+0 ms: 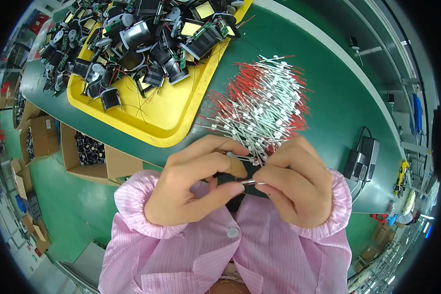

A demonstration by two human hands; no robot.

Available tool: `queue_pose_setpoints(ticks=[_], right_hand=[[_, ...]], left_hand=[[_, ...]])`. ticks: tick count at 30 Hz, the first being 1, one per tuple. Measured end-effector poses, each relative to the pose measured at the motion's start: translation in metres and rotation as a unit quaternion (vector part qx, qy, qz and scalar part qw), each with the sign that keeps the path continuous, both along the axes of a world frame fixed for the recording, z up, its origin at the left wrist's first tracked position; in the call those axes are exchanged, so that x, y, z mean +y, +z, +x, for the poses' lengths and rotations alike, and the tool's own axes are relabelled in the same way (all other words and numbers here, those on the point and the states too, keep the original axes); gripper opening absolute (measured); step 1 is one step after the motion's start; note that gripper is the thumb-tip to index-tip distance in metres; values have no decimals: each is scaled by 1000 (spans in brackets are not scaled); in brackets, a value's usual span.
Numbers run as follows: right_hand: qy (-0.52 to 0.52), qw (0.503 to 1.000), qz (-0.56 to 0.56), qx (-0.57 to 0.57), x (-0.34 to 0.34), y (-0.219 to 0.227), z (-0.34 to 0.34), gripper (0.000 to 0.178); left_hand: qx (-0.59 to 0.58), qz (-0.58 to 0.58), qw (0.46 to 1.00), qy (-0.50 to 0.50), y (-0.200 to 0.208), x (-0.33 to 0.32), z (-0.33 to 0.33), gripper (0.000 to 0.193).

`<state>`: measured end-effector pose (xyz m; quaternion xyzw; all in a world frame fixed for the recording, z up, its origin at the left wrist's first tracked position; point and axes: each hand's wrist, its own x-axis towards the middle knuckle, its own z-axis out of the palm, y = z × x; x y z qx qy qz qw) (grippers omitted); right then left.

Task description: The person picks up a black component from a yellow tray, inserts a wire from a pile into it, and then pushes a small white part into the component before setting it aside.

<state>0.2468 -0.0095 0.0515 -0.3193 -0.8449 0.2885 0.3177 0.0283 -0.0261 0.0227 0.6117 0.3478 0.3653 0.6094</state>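
Just in front of my chest, a short thin wire lead [250, 182], whitish with a dark reddish part, spans the gap between my two hands. My left hand [186, 183] is closed, with the thumb tip at the lead's left end. A small pale piece shows by its upper fingers, too small to name. My right hand [296, 183] pinches the lead's other end between thumb and curled fingers. Right beyond the fingertips lies a large heap of wire leads [267, 105], red and white with small white connectors.
On the green table [343, 112], a yellow tray [181, 125] at the far left carries black cylindrical parts with circuit boards and wires; more are piled beside it. A black power adapter [370, 152] sits at the right. Cardboard boxes [85, 169] stand on the floor at left.
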Motion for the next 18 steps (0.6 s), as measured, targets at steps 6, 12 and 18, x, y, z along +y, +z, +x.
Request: queue_pose_setpoints(ticks=[6,12,18], right_hand=[[-145,986,9,78,-4,-2,6,31],[-90,924,-311,203,-16,-15,3,25],[-64,939,-280,188,-16,-16,4,19]], left_hand=[[-57,-54,997,23,0,-6,8,10],[-4,72,990,122,0,-14,24,10],[78,171,977,105,-4,-11,24,17]])
